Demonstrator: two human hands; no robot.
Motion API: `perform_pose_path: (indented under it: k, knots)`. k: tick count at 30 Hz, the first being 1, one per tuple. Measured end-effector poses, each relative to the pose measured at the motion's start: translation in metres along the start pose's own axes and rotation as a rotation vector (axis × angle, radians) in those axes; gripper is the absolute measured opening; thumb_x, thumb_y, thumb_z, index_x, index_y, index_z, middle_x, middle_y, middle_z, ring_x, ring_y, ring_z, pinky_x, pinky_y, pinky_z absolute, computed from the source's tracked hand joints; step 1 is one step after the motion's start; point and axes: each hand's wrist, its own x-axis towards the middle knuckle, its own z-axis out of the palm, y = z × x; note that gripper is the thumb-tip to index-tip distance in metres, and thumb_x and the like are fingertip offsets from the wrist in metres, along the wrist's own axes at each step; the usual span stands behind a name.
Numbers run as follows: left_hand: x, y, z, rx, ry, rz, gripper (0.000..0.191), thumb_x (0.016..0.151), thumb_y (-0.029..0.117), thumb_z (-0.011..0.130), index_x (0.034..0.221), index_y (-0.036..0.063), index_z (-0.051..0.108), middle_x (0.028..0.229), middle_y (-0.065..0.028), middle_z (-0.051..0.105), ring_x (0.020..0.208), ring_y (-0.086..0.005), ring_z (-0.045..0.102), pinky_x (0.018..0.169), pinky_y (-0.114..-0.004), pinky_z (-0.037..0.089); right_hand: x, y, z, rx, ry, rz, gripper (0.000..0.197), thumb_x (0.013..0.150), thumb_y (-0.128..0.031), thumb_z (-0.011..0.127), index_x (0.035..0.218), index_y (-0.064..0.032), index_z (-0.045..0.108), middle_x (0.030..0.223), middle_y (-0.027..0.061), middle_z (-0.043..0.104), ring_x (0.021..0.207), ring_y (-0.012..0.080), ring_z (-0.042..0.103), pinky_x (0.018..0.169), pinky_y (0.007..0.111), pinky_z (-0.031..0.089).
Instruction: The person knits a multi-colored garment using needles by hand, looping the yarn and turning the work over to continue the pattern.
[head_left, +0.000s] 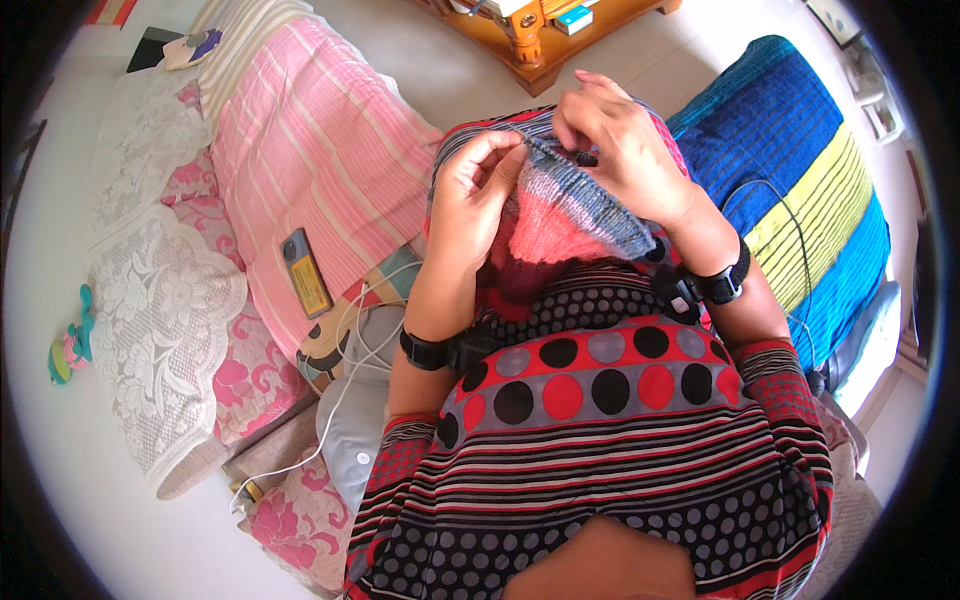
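Observation:
A knitted piece in coral, dark red and mottled grey-blue yarn (559, 225) hangs over my lap. My left hand (480, 180) pinches its upper left corner between thumb and fingers. At the piece's upper edge, my right hand (619, 142) is bent with its back towards the camera. Its fingertips are partly hidden, and so is what they hold, though something small and dark shows beneath them. The grey-blue ribbed edge runs slanting down to the right below this hand. Black straps with small devices sit on both wrists.
A smartphone (306, 273) lies on the pink striped cloth (322, 142) at left, near a white cable (330, 442). At right, a thin dark cable crosses a blue and yellow-green striped cover (780, 135). A wooden table (534, 64) stands ahead, with a small blue box (574, 20) on its lower shelf.

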Motion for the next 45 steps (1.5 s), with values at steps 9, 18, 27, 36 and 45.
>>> perform_pose_path:
  k: [9, 18, 27, 36, 45]
  knots:
    - [0.002, -0.002, 0.001, 0.017, -0.094, -0.057, 0.009, 0.093, 0.002, 0.059, 0.101, -0.0008, 0.062, 0.089, 0.0008, 0.062, 0.080, -0.0039, 0.055, 0.073, -0.019, 0.045, 0.001, 0.002, 0.022, 0.226, 0.071, -0.053, 0.032, 0.071, -0.002, 0.063, 0.102, 0.0030, 0.056, 0.093, 0.0156, 0.056, 0.096, 0.0384, 0.054, 0.092, 0.040, 0.043]
    - [0.003, 0.004, 0.002, -0.216, 0.094, 0.021, 0.014, 0.094, 0.001, 0.056, 0.108, 0.0022, 0.058, 0.085, 0.0014, 0.061, 0.079, -0.0045, 0.055, 0.073, -0.018, 0.043, -0.002, 0.000, 0.007, -0.099, 0.103, -0.105, 0.026, 0.069, -0.007, 0.062, 0.095, -0.0049, 0.067, 0.085, 0.0068, 0.054, 0.090, 0.0256, 0.057, 0.098, 0.042, 0.041]
    - [0.002, -0.007, -0.008, -0.059, -0.061, -0.113, 0.015, 0.094, 0.004, 0.056, 0.108, 0.0002, 0.060, 0.084, 0.0012, 0.061, 0.076, -0.0055, 0.056, 0.071, -0.019, 0.045, -0.002, 0.006, 0.016, 0.226, 0.031, -0.123, 0.020, 0.074, -0.008, 0.065, 0.094, -0.0066, 0.068, 0.080, 0.0022, 0.054, 0.084, 0.0192, 0.059, 0.109, 0.051, 0.028]
    - [0.000, 0.006, -0.002, -0.156, 0.062, -0.090, 0.020, 0.091, 0.003, 0.061, 0.111, -0.0023, 0.066, 0.103, -0.0055, 0.068, 0.091, -0.0096, 0.061, 0.083, -0.023, 0.049, -0.005, 0.010, 0.011, 0.060, 0.189, -0.101, 0.015, 0.072, -0.008, 0.068, 0.085, -0.0078, 0.062, 0.082, 0.0018, 0.058, 0.084, 0.0200, 0.061, 0.104, 0.045, 0.034]
    - [-0.001, 0.001, -0.009, -0.318, 0.141, -0.113, 0.016, 0.091, 0.002, 0.060, 0.106, -0.0024, 0.063, 0.098, -0.0046, 0.066, 0.091, -0.0099, 0.061, 0.082, -0.023, 0.048, -0.005, 0.004, 0.012, 0.011, 0.106, -0.125, 0.018, 0.074, -0.010, 0.066, 0.091, -0.0078, 0.066, 0.084, 0.0030, 0.060, 0.087, 0.0207, 0.061, 0.107, 0.050, 0.030]
